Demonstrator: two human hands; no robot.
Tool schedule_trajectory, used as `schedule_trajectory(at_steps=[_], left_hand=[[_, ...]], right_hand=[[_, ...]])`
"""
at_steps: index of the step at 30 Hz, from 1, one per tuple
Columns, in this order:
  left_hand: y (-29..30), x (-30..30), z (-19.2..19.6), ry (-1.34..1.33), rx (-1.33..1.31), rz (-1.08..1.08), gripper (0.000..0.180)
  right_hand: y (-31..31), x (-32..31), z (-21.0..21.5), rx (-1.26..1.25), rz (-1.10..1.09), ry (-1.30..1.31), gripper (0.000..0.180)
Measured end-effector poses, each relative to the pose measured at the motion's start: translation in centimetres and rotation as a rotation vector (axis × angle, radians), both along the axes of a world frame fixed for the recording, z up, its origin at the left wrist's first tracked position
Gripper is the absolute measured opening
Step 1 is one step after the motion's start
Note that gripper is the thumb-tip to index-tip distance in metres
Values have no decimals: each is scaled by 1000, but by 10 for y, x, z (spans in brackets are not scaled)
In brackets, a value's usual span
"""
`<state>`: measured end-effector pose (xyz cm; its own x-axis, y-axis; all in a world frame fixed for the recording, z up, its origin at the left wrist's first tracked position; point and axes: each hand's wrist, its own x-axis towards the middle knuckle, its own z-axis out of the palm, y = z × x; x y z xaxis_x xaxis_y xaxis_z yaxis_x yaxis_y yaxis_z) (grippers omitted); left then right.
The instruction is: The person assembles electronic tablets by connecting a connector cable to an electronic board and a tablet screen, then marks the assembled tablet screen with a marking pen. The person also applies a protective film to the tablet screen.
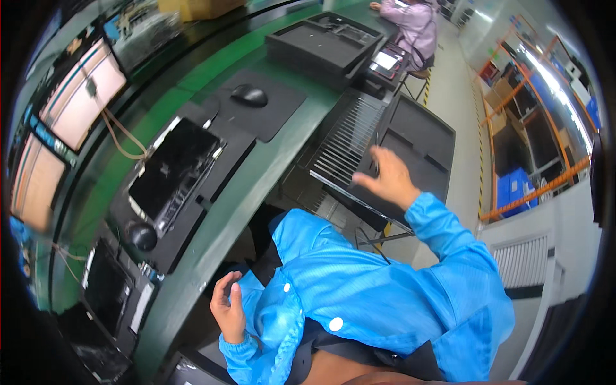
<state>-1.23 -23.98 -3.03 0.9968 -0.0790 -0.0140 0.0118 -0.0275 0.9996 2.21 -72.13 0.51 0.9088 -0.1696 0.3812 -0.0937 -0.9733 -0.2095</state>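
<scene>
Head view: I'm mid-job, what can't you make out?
All in the head view:
Right hand: contact with the rack, unclear from this single angle.
Co-worker: head, cut off by the top edge.
Upper screen: content, blurred and washed out.
Cardboard box: upper part, cut off by the top edge.

Two black computer mice (249, 95), two lit monitors (83, 93), at least two dark display panels (173, 167), one slotted rack (348, 136), one co-worker (416, 27).

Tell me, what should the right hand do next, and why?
Perhaps ease the right hand toward the slotted rack: its thumb and fingers are spread near the rack, apparently holding nothing, while the left hand is farther from it.
</scene>
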Motion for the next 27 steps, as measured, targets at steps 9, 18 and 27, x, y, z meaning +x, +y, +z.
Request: schedule_trajectory(at_steps=[9, 18, 27], left_hand=[[-24, 41, 44, -75, 179, -327, 26], [8, 41, 107, -356, -308, -191, 124], [76, -140, 35, -454, -328, 856, 62]], right_hand=[[23, -2, -1, 33, 67, -248, 41], [123, 50, 60, -403, 1126, -862, 32], [340, 115, 81, -196, 1839, -716, 30]])
